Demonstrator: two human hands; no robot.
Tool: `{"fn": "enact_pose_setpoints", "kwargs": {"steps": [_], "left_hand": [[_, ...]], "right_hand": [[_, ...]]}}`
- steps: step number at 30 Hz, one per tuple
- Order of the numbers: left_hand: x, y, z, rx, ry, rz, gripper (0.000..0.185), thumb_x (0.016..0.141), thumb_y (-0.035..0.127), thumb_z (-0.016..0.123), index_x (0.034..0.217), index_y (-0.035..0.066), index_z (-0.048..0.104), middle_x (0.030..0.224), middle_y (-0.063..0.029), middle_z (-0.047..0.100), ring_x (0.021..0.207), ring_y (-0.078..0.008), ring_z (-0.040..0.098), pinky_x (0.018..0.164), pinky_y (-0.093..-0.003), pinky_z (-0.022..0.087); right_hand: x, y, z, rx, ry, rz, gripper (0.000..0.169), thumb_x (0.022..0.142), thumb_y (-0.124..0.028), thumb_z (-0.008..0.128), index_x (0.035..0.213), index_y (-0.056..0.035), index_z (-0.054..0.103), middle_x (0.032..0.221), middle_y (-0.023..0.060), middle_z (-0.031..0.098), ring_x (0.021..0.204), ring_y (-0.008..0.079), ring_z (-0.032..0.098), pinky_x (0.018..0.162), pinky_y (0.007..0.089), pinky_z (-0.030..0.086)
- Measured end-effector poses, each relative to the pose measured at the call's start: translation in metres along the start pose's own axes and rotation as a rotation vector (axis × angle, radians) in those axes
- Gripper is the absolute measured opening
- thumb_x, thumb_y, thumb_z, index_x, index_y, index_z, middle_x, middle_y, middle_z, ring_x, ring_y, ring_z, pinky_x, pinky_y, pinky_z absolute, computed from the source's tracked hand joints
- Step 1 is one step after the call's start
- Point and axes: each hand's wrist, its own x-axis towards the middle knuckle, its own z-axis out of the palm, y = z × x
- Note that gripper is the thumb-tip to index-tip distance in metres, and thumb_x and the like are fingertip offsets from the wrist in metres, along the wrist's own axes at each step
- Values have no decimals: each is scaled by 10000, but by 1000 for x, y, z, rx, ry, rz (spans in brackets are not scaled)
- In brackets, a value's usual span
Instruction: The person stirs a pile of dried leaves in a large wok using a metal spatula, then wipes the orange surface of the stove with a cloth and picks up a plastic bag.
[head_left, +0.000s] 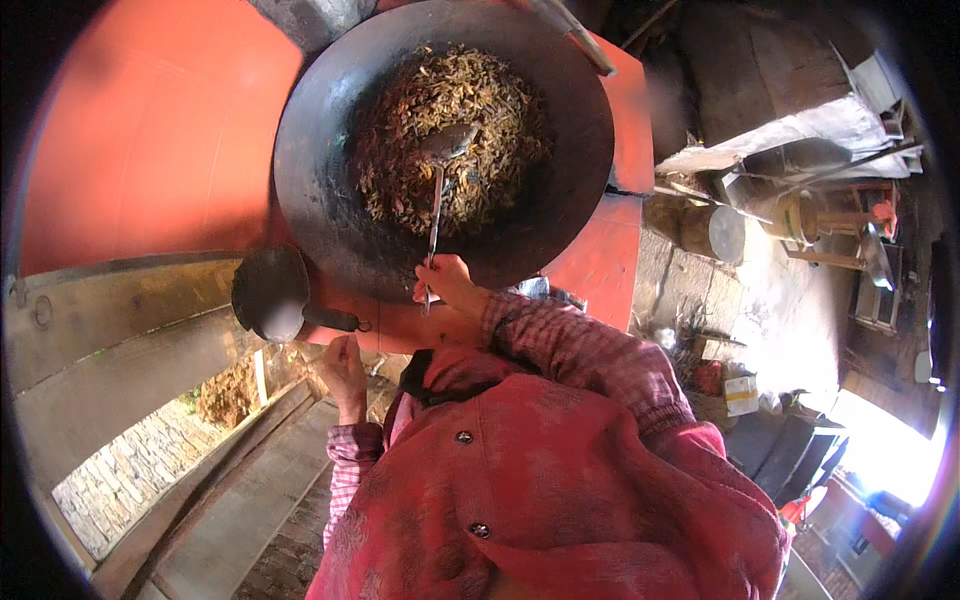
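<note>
A large dark metal wok (322, 187) holds a heap of brown and yellowish chopped food (480, 97). My right hand (450, 281) is closed around the handle of a long metal ladle or spatula (437, 199), whose head lies on the heap. My left hand (345, 367) hangs below the wok's left side, its fingers curled, with nothing visible in it; whether the fingers are fully closed is hard to tell. Just above it, a small dark pan (270, 281) with a short handle sits at the edge of the red stove top.
The red stove top (150, 135) surrounds the wok. A wooden stick (581, 41) lies across the wok's upper right rim. Wooden boards (120, 315) run along the left. At the right are a bucket (795, 217), a carton (741, 394) and cluttered items on the floor.
</note>
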Motion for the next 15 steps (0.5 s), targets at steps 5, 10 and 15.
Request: {"fn": "enact_pose_setpoints", "kwargs": {"steps": [5,10,15], "left_hand": [[-42,12,9,9,-32,-32,167,833,146,578,829,-17,618,636,-122,552,597,-128,523,583,-281,436],[-52,7,6,142,-74,15,163,810,147,597,808,-15,617,660,-164,574,582,-227,581,563,-312,442],[-40,12,20,-12,-96,17,170,809,169,593,821,3,626,690,-171,600,617,-248,608,578,-328,455]], "right_hand": [[-33,-43,2,53,44,-78,239,853,-231,581,794,0,588,706,135,640,478,125,533,435,244,420],[-94,-104,-32,-136,5,-57,185,866,-184,563,845,-5,601,711,111,638,461,81,440,455,190,370],[-156,-84,-69,-600,73,-223,233,880,-183,536,880,44,588,622,95,627,452,113,553,418,249,434]]}}
